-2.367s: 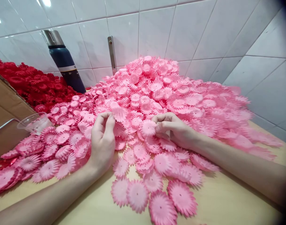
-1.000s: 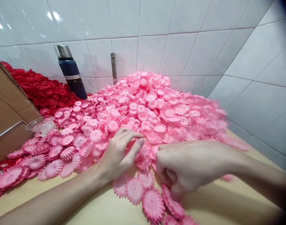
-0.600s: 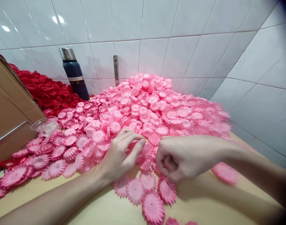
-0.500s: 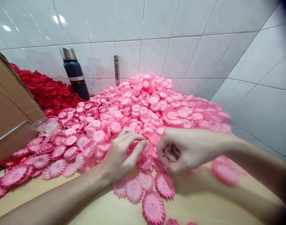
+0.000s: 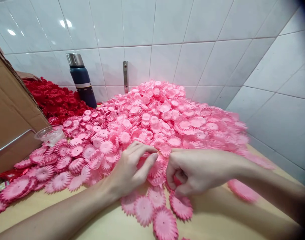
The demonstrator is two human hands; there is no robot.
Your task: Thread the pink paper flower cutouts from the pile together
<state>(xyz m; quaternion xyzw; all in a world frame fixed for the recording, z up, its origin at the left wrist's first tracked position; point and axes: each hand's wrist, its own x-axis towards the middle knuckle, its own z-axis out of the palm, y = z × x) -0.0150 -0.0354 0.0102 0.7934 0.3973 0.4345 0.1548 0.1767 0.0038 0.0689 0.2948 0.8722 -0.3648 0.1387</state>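
Both hands worked at the near foot of a pink flower heap on the bench.

At the near edge of the wooden bench [image 5: 230, 220], loose pink paper flowers [image 5: 165, 224] lay flat. Just beyond, the left hand [image 5: 128, 171] rested on the pink heap [image 5: 162, 123], fingers [image 5: 147, 163] spread and pressing on flowers. The right hand [image 5: 197, 170], just beside it, was curled with fingertips pinched; what it gripped could not be made out. Toward the left edge stood a clear plastic cup [image 5: 48, 134] beside a cardboard box [image 5: 9, 116]. Farther back lay a red flower pile [image 5: 56, 100], and a dark blue flask [image 5: 81, 80] stood at the tiled wall [image 5: 167, 33].
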